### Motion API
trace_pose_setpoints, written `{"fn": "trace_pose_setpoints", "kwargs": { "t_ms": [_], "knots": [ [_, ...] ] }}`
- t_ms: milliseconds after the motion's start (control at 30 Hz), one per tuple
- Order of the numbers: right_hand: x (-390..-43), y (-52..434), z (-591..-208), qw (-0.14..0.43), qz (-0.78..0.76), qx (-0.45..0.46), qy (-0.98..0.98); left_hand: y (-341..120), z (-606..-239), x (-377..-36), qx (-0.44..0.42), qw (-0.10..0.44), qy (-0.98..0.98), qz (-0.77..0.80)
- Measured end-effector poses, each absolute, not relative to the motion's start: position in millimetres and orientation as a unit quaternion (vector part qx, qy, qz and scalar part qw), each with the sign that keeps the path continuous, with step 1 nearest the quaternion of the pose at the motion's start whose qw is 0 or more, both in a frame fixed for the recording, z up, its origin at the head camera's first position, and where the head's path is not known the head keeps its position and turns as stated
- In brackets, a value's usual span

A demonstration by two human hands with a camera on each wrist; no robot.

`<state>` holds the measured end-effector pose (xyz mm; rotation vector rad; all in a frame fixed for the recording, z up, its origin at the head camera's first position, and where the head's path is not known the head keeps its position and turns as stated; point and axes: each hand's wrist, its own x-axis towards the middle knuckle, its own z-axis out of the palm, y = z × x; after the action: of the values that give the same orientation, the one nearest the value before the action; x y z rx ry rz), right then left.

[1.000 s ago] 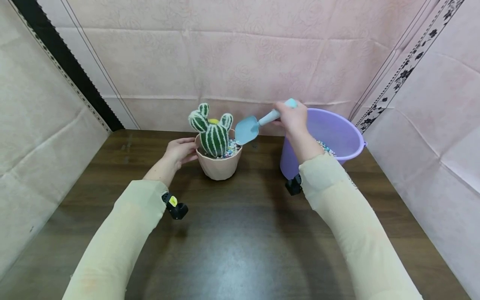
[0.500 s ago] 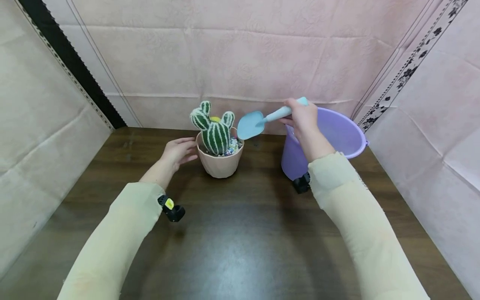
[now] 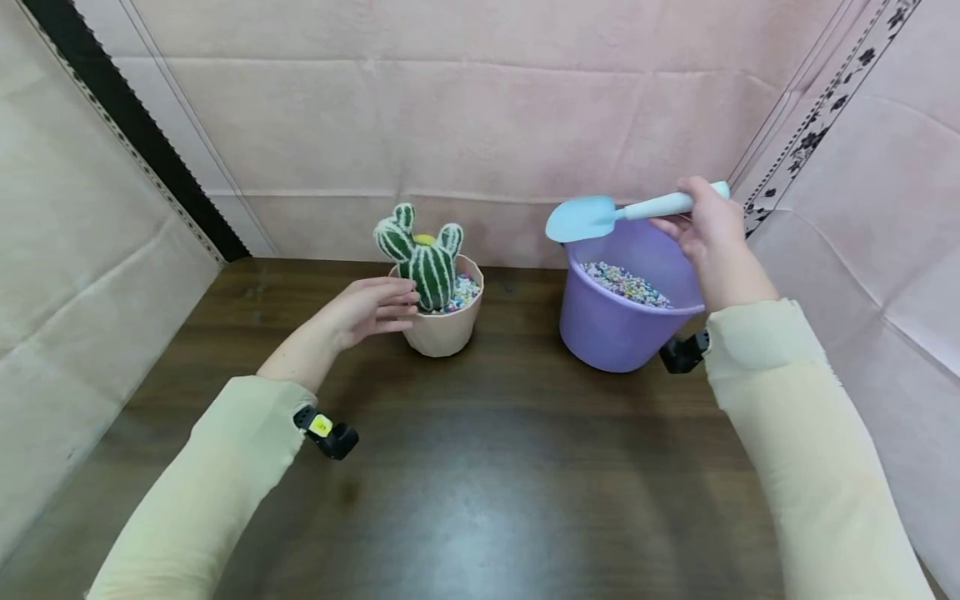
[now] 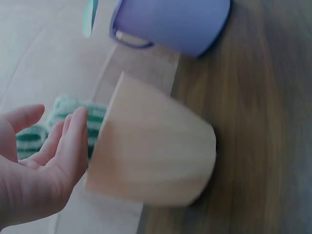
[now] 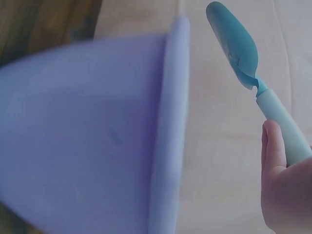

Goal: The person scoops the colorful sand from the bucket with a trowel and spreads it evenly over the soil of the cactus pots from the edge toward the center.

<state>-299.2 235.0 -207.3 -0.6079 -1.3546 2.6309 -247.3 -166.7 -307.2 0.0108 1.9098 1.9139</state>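
Note:
A light blue toy shovel (image 3: 583, 219) is gripped by its handle in my right hand (image 3: 712, 235). Its blade points left, held above the rim of a purple bucket (image 3: 611, 333). Small multicoloured beads (image 3: 626, 283) lie inside that bucket. To the left stands a beige pot (image 3: 444, 335) with a green-and-white knitted cactus (image 3: 432, 277) in it and similar beads (image 3: 465, 290) around its base. My left hand (image 3: 363, 312) is at the pot's left side, fingers fairly straight and holding nothing. In the left wrist view its fingers (image 4: 78, 136) overlap the cactus near the pot's rim; contact cannot be told.
Everything stands on a dark brown wooden table (image 3: 450, 475). A pale cloth (image 3: 480, 133) rises behind the pot and bucket, with more cloth along both sides. Black cameras are strapped at both wrists.
My right hand has carried the shovel rightward from beside the pot to above the bucket. My left hand has drawn from the pot's rim toward its front left.

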Motion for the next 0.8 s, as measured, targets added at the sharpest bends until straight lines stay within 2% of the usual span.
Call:
{"fn": "trace_pose_setpoints", "kwargs": {
  "t_ms": [267, 800],
  "knots": [
    [-298.5, 281.2, -208.6, 0.067, 0.878, -0.238, -0.410, -115.8, -295.4, -261.2, 0.012, 0.245, 0.674, 0.697],
    [-296.7, 312.4, -223.1, 0.118, 0.827, -0.259, -0.484, -35.3, -286.2, -292.7, -0.008, 0.227, 0.648, 0.727]
  ]
}}
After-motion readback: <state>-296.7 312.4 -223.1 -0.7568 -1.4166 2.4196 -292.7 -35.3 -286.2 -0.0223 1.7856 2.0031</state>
